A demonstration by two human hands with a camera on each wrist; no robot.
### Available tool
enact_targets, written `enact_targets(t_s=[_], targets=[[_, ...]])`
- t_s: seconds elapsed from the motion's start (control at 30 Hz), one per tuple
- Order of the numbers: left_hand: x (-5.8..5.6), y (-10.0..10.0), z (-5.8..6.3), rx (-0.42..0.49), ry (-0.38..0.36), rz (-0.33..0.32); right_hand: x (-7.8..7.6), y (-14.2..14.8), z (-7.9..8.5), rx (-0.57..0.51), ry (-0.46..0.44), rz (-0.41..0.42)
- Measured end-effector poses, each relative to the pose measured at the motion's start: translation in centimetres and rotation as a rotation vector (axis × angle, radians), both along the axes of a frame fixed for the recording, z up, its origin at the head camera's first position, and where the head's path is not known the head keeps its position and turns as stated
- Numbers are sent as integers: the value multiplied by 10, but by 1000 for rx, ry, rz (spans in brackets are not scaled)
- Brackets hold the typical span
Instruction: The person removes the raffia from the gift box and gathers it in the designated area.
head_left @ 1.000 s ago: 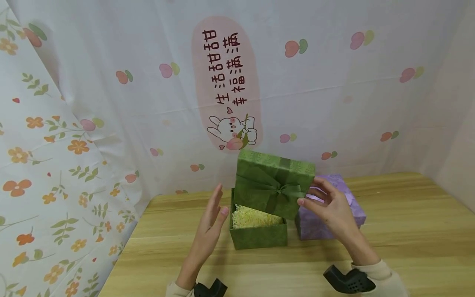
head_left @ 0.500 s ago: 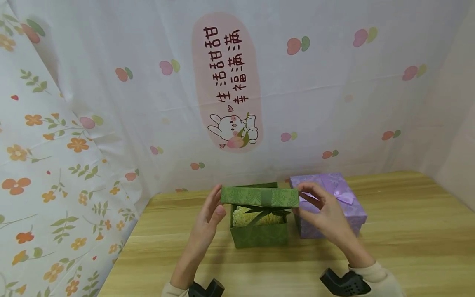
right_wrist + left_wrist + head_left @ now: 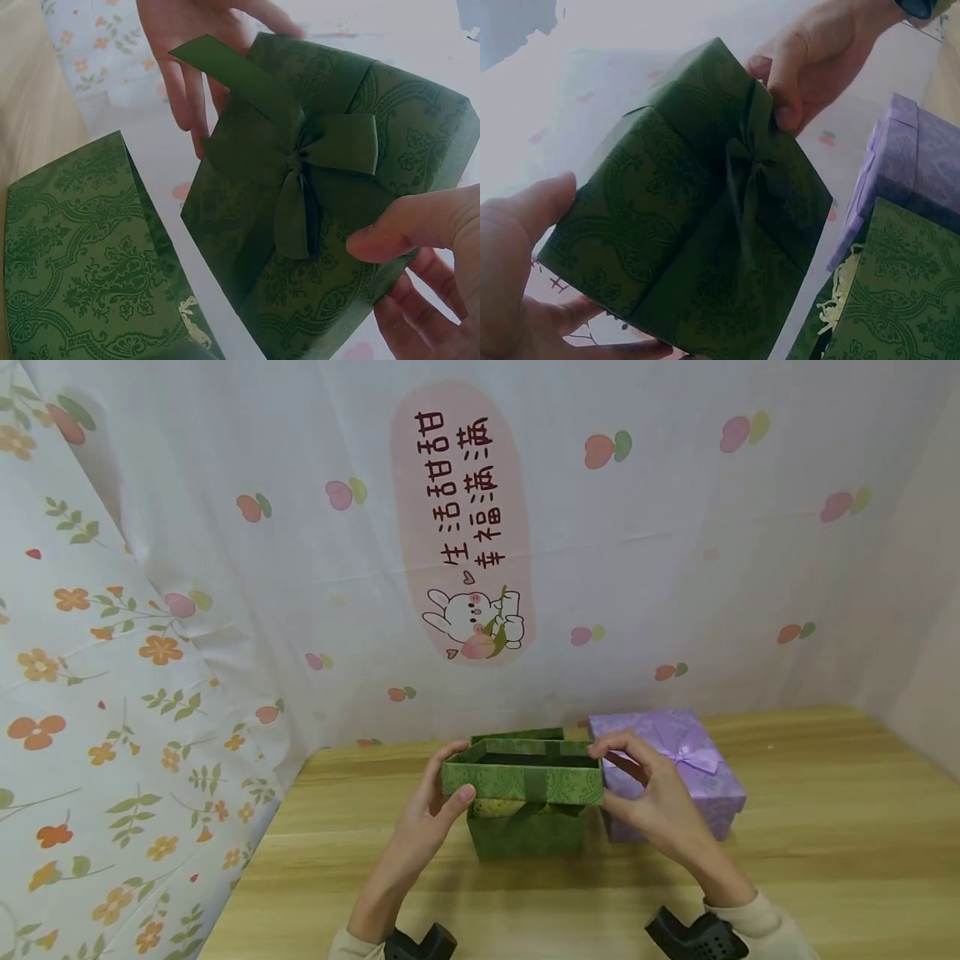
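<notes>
A green patterned box lid (image 3: 495,783) hangs over the matching green box (image 3: 528,837), its hollow side up. Its ribbon bow (image 3: 296,161) faces down, as both wrist views show. My left hand (image 3: 423,818) holds the lid's left end, thumb on the front side. At the right end, my right hand (image 3: 660,797) pinches the lid, its thumb (image 3: 382,236) lying on the bow face in the right wrist view. Pale yellow shredded filler (image 3: 491,808) shows in the box below; the lid hides most of it.
Just right of the green box stands a purple gift box (image 3: 705,789) with a bow on its closed lid. Both sit on a wooden table (image 3: 847,852). A printed white cloth (image 3: 300,585) hangs behind the table.
The lid has swung from a slant with its bow toward me to hollow side up. My left hand, formerly apart, now grips its left end; the right hand has kept hold.
</notes>
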State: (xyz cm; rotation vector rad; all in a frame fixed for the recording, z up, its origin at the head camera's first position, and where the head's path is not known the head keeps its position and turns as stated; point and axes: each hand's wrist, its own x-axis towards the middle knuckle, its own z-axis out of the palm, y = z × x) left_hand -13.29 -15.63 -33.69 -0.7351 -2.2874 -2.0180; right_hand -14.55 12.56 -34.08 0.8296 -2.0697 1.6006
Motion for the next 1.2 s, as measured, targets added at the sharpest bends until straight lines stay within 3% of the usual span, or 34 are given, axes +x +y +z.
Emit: enact_targets(t_s=[0.23, 0.7, 0.9, 1.2], targets=[[3, 1, -1, -20, -71, 15, 1, 2, -3, 12, 11, -9], [3, 4, 2, -71, -42, -38, -5, 6, -5, -10, 34, 24], [5, 6, 0, -24, -46, 4, -6, 7, -5, 4, 47, 21], [5, 8, 0, 9, -27, -25, -3, 6, 0, -7, 86, 7]])
